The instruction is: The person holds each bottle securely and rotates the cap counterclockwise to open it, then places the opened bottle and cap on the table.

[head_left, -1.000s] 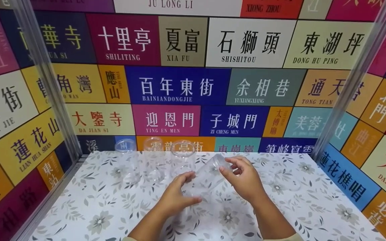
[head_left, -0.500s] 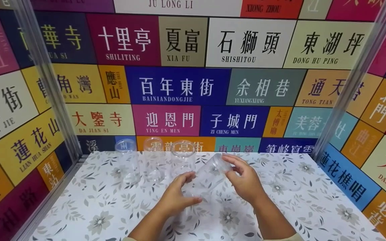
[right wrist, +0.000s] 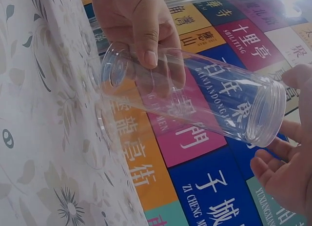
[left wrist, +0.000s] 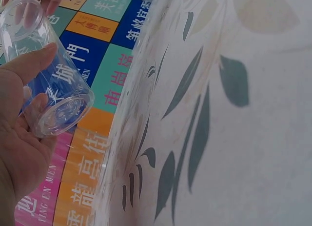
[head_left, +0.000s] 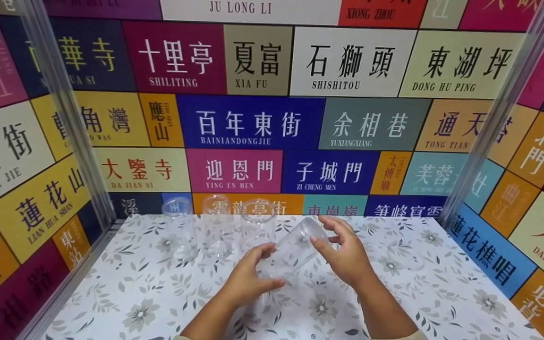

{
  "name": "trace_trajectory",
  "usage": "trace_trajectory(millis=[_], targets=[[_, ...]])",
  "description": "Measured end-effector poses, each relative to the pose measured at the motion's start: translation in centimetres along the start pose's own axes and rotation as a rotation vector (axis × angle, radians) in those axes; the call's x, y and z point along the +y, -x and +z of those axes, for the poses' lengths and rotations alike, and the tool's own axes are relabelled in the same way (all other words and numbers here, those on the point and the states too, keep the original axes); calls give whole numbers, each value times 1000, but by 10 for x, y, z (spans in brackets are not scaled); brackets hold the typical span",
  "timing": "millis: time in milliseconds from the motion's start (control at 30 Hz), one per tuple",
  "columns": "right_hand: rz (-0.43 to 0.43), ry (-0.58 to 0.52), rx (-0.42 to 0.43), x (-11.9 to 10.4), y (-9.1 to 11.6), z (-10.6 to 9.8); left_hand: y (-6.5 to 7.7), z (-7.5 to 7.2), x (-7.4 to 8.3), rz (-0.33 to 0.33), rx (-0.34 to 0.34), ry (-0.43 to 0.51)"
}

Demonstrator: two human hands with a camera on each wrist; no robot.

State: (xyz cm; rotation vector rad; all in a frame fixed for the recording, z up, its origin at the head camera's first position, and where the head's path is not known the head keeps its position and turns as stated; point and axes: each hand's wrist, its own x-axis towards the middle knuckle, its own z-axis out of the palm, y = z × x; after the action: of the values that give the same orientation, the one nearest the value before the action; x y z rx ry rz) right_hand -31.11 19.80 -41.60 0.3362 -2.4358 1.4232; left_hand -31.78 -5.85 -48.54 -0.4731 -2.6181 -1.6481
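Observation:
A clear, cylindrical jar (head_left: 292, 250) hangs tilted over the table, its base low at the left and its ridged, capped end up at the right. My left hand (head_left: 251, 274) holds it near the base, thumb on the near side and fingers behind. Around the clear lid (right wrist: 267, 111) at the other end lie the thumb and fingers of my right hand (head_left: 346, 250). In the right wrist view, the right thumb is at the rim's top and curled fingertips are at its underside. The jar's wall shows the wall signs through it; nothing shows inside.
Three more clear jars stand upright toward the back left: a left one (head_left: 177, 231), a middle one (head_left: 217, 226) and a right one (head_left: 258, 219). Clear round lids (head_left: 409, 257) lie on the flowered table (head_left: 196, 288), right of my hands. Colourful sign-covered walls (head_left: 253, 120) enclose the table.
My right fingers and thumb have shifted around the lid, going higher along it and then spreading back. The left hand and the jar stay nearly still.

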Motion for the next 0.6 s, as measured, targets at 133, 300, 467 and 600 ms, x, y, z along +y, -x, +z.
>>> trace_trajectory(millis=[133, 300, 467, 600], targets=[[19, 51, 27, 1, -1, 0, 1, 0, -1, 21, 1, 2], [41, 98, 46, 1, -2, 0, 2, 0, -1, 44, 7, -4], [59, 109, 35, 1, -2, 1, 2, 0, 0, 26, -1, 5], [57, 55, 22, -1, -1, 0, 1, 0, 0, 28, -6, 13]])
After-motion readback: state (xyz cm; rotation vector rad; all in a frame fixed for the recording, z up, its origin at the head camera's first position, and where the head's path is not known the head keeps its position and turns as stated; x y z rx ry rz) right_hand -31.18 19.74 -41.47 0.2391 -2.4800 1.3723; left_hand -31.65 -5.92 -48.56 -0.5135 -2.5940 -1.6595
